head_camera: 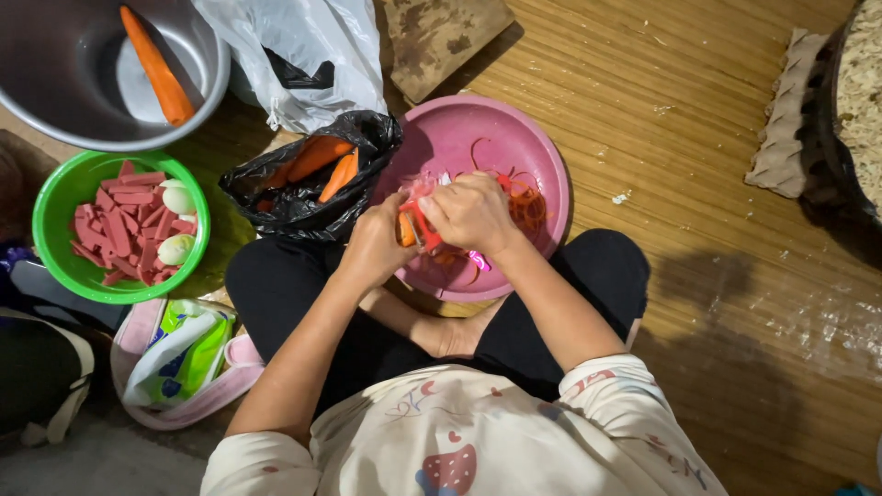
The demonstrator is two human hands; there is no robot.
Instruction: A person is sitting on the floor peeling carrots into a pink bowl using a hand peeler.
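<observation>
Mostly hidden, the orange carrot (405,230) sits gripped between both hands — left (375,246), right (470,213) clutching a red peeler (424,227).

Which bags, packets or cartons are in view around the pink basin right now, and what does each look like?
Black plastic bag: left of the pink basin, open, orange carrots inside.
White plastic bag: top centre, crumpled, thin.
Green and white soft packet: lower left, lying in a pink-rimmed pouch.
Grey pulp egg tray: right edge, flat on the mat.
No screens or signs.
</observation>
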